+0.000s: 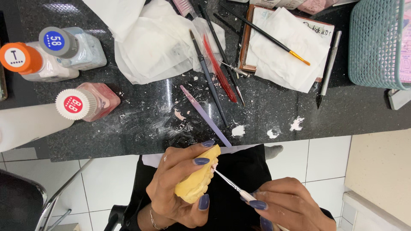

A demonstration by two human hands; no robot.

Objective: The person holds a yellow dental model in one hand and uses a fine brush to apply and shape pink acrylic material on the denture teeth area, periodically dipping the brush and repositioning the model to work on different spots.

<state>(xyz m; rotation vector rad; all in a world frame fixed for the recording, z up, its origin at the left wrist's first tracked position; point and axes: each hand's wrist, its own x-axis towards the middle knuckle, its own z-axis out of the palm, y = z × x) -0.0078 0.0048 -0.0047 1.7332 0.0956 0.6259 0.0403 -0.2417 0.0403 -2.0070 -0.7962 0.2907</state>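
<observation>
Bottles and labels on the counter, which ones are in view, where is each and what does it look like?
Orange-capped bottle: far left, lying down, whitish body, round cap label.
Grey-capped bottle: beside it, pale blue body, blue cap label.
White-capped bottle: below those, pink contents, red cap label.

teal basket cut off right, brush handle hidden in right hand

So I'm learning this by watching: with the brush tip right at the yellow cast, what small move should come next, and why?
Probably a short, light stroke along the pale spot. The left hand grips the yellow cast steady, and the right hand holds the fine brush with its tip at the cast's upper edge, where a bit of pinkish white material shows. A gentle dab seems safer than pressing hard.
</observation>
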